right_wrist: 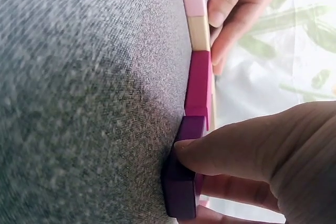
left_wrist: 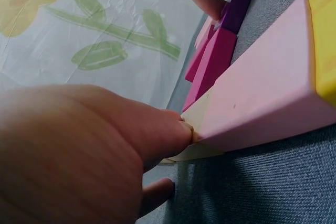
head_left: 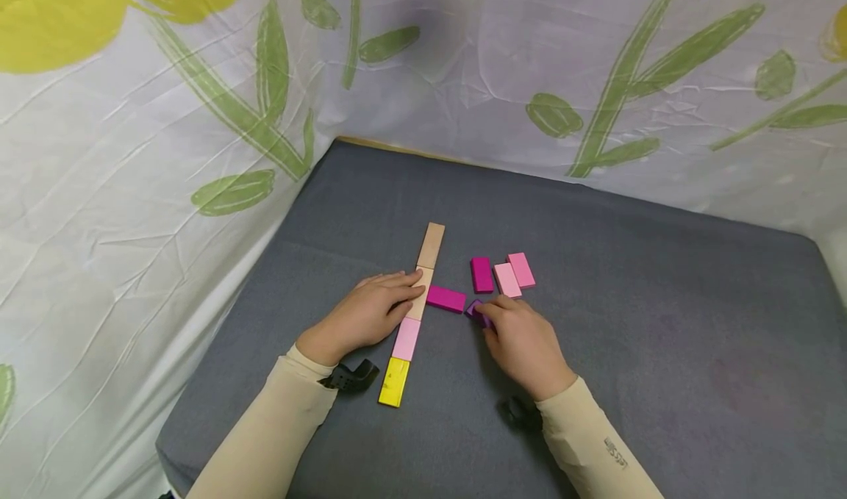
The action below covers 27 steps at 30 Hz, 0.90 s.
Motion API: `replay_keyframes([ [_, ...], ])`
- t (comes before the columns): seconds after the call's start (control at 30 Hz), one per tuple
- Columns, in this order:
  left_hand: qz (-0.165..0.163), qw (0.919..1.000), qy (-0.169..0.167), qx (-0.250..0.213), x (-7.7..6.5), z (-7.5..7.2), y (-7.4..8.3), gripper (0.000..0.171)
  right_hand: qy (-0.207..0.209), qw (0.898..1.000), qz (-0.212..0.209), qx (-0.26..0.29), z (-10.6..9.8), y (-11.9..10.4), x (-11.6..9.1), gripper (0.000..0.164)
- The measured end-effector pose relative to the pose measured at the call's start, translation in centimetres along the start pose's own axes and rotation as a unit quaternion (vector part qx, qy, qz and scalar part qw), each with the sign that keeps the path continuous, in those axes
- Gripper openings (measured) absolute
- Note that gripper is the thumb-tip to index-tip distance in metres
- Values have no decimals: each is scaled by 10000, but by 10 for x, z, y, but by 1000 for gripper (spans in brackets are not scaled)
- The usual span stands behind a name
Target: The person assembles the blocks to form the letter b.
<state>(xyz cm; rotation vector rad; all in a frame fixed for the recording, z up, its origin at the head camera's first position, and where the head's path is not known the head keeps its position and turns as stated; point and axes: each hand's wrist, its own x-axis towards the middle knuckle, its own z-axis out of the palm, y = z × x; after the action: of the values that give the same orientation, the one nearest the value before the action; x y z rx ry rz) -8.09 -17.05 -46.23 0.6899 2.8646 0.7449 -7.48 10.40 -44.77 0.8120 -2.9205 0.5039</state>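
Observation:
Wooden blocks lie end to end in a slanting row: a tan block [head_left: 431, 245] at the far end, a beige block [head_left: 417, 308], a light pink block [head_left: 406, 339] and a yellow block [head_left: 394, 382] nearest me. Across the beige block rest the extended fingers of my left hand [head_left: 370, 311]; its thumb touches near the joint with the light pink block. A magenta block [head_left: 446, 299] sticks out rightward from the row. My right hand [head_left: 526, 341] pinches a purple block [right_wrist: 181, 190] between thumb and fingers, its end against the magenta block's free end.
Beyond the right hand lie another magenta block [head_left: 481, 275] and two pink blocks [head_left: 508, 280], one against the other. Grey cloth [head_left: 662, 352] covers the table. White sheeting [head_left: 450, 95] printed with flowers stands along the back and left edges.

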Motion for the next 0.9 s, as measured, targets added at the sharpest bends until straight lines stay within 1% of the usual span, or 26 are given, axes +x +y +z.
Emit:
replay_keyframes([
  [0.1, 32, 10000, 26, -13, 0, 0, 0, 38, 27, 10000, -37, 2, 0, 0, 0, 32],
  [0.3, 5, 10000, -23, -38, 1, 1, -1, 38, -20, 10000, -88, 25, 1, 0, 0, 33],
  [0.57, 37, 10000, 46, 8, -1, 1, -1, 38, -79, 10000, -46, 19, 1, -1, 0, 36],
  [0.7, -9, 10000, -2, -11, 0, 0, -1, 38, -82, 9999, 45, 61, -2, 0, 1, 39],
  [0.77, -14, 10000, -17, -20, 0, 0, -1, 38, -16, 9999, 106, 127, -4, 2, 4, 37],
  [0.9, 15, 10000, 7, -26, -1, 2, -2, 38, 172, 9991, 222, 312, -7, 10, 15, 28],
])
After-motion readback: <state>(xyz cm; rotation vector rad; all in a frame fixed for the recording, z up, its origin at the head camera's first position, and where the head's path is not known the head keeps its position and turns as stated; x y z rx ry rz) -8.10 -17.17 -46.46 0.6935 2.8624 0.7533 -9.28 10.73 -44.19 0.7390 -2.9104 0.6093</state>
